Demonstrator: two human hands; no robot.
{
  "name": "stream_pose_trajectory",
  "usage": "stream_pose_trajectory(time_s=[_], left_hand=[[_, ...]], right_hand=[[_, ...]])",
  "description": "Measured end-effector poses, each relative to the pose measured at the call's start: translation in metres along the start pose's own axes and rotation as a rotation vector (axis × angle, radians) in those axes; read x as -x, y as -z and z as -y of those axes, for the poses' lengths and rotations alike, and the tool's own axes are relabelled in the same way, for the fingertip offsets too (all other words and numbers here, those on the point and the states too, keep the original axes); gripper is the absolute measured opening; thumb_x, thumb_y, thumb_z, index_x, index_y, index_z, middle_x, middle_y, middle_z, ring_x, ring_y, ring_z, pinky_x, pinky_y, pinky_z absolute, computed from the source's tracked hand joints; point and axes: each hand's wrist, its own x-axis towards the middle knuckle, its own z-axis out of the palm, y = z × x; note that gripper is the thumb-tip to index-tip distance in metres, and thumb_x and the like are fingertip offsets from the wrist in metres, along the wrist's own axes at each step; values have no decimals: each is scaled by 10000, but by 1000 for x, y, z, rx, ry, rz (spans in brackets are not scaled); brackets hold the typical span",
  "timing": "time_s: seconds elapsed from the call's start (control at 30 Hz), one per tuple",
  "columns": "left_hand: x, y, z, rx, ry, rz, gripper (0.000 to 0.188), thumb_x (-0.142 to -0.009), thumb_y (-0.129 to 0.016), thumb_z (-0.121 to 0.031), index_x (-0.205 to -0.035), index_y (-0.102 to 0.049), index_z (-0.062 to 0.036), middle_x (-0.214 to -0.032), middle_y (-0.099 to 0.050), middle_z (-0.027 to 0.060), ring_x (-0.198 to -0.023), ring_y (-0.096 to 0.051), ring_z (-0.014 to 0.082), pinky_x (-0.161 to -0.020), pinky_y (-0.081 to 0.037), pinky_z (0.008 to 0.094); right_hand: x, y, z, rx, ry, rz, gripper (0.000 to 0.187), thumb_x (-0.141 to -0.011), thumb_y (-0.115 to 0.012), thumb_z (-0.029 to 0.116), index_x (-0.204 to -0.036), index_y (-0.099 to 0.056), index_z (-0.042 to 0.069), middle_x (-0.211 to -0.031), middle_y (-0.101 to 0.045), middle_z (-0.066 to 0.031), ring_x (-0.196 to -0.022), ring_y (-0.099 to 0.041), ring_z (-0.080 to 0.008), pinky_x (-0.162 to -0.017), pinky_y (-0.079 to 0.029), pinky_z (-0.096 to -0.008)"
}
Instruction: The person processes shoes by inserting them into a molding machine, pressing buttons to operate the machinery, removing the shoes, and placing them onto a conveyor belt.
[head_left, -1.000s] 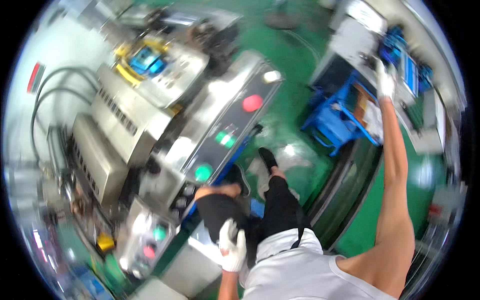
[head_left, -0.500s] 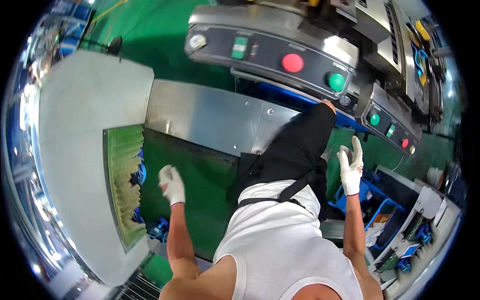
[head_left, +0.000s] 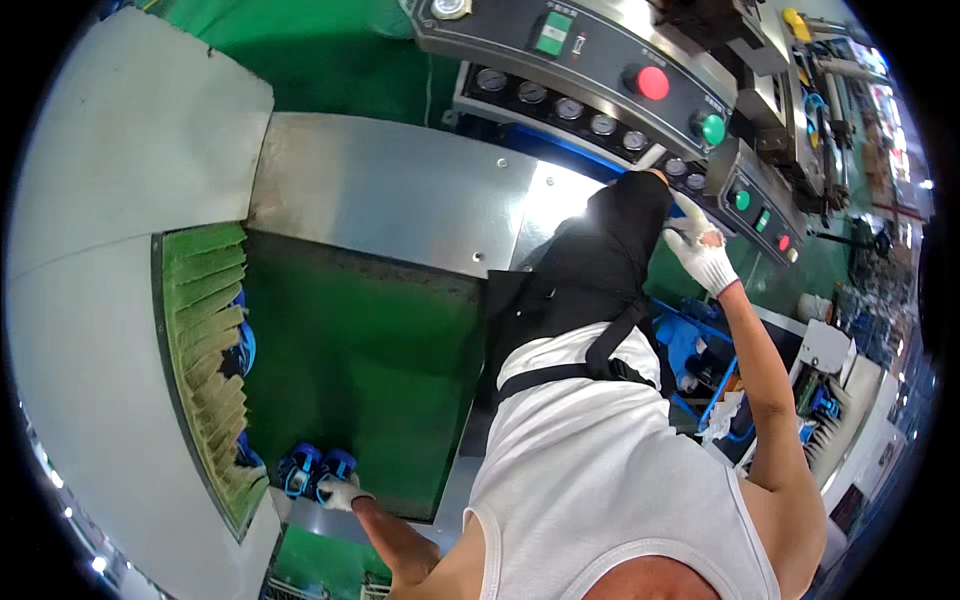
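Observation:
My left hand [head_left: 343, 492], in a white work glove, is at the lower left, gripping the nearer of two blue-and-black shoes [head_left: 330, 466]. Its fingertips are partly hidden against the shoe. The two shoes lie side by side on a green conveyor belt [head_left: 370, 370], close to its near metal edge. My right hand [head_left: 703, 250], gloved too, is raised beside my knee, below the machine's control panel [head_left: 600, 60]. Its fingers are apart and hold nothing. The glove has a hole through which skin shows.
On the left stands a pale machine housing [head_left: 90, 300]; a green bristle curtain [head_left: 205, 370] hangs at its opening, with more blue shoes partly hidden behind. A steel plate [head_left: 390, 185] borders the belt. A blue crate [head_left: 700, 350] with items stands right. Gauges [head_left: 568, 107] sit under the panel.
My left hand has moved down and toward me onto the shoes and now grips one. My right hand has moved up and forward, nearer the panel. My view has shifted.

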Motion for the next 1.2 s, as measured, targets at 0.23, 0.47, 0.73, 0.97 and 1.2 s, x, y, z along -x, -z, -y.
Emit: stream_pose_trajectory(time_s=[0.23,0.47,0.73,0.97,1.2], left_hand=[[-92,24,-27,-925,-345,-236,731,-922,-578,-642,-1417,-530,-106,-1343,-641,212,-1147,-673,417,-921,-536,605],[56,-5,-46,-669,-731,141,620,-1040,-587,-554,-1222,-632,38,-1192,-709,238,-1006,-703,432,-822,-577,503],[258,-82,-143,-371,-1077,620,411,-1021,-655,-349,-1132,-647,47,-1156,-637,232,-1088,-622,389,-978,-495,484],[489,-79,-215,-52,-1629,1504,279,-848,-780,-13,-1090,-644,18,-1107,-565,134,-1004,-612,248,-867,-523,368],[707,-14,-230,74,-2126,2290,463,-792,-871,-47,-1202,-658,-17,-1231,-631,188,-1143,-631,363,-969,-524,455]], right_hand=[[6,14,19,60,3,54,674,-899,-733,132,-1519,-476,68,-1297,-710,-185,-1137,-728,-323,-991,-552,-413],[31,19,41,-117,153,-52,659,-902,-750,67,-1502,-478,43,-1357,-659,-183,-1149,-723,-296,-972,-588,-387],[33,-5,111,-470,306,46,662,-907,-775,90,-1498,-488,10,-1391,-630,-208,-1203,-692,-315,-1017,-569,-428],[37,-9,167,-124,708,-295,563,-853,-742,307,-1303,-595,3,-1230,-635,-218,-1172,-630,-400,-1080,-453,-463],[84,60,72,-280,209,-468,463,-897,-722,308,-1274,-619,59,-1145,-707,-158,-1082,-694,-369,-927,-554,-428]])
